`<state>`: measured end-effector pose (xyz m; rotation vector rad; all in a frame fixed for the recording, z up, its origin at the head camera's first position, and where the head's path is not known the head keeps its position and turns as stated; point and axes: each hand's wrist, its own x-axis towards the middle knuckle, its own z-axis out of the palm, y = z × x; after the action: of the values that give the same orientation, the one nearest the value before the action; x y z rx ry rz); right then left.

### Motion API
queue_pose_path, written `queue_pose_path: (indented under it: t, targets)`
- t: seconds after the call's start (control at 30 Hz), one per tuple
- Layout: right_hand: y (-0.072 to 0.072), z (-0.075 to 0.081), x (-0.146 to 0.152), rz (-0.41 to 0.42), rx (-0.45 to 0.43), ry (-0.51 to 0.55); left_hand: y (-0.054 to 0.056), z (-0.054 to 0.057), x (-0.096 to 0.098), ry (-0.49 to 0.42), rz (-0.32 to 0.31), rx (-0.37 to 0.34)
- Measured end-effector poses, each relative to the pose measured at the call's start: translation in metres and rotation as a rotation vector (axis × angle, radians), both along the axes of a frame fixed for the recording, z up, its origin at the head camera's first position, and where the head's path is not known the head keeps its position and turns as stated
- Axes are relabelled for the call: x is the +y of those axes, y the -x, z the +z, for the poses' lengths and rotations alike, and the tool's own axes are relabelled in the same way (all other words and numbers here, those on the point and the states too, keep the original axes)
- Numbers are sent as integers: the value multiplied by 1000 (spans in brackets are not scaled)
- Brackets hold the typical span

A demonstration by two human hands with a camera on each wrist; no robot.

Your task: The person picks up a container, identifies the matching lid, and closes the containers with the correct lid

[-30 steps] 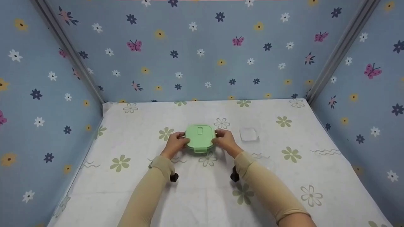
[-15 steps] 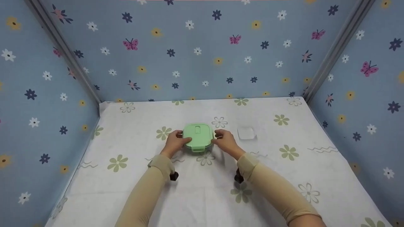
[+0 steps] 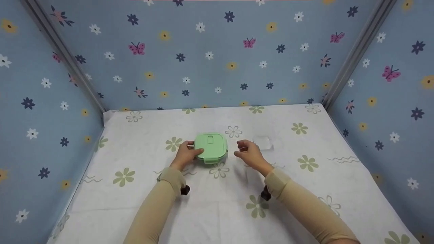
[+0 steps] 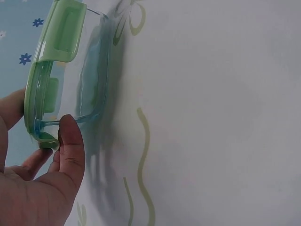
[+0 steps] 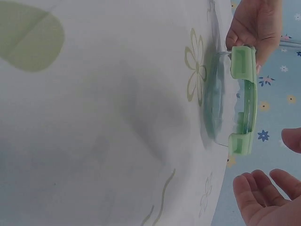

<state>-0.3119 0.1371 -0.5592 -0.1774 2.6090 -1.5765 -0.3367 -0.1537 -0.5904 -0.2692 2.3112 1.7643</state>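
Note:
A glass food container with a green clip-on lid stands on the cloth, mid-table in the head view. My left hand grips its left side, thumb over the lid's edge. Seen from the left wrist, the fingers of that hand curl about a corner by a side clip. To the right of the container, my right hand is in the air, apart from it, with fingers loosely bent and nothing between them. The right wrist view shows the gap between the fingers of this hand and the nearest green clip.
A small clear, squarish object lies on the cloth just beyond the right hand. White floral cloth covers the table. Blue patterned walls enclose its back and both sides, with grey metal posts at the corners.
My right hand has let go of the container's right side and drawn away to the right. The left hand keeps its hold. The head view has shifted slightly.

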Motion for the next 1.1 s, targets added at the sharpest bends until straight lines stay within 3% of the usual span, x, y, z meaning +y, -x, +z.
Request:
queue_pose_path:
  t: [0.23,0.73,1.1]
  targets:
    - [-3,5,14,-17,35,17,-1,0,0,-22,-4,19]
    - [-13,6,31,-68,73,34,-2,-5,2,-31,0,-21]
    - [-14,6,38,-109,143,41,-4,0,1,-17,14,-20]
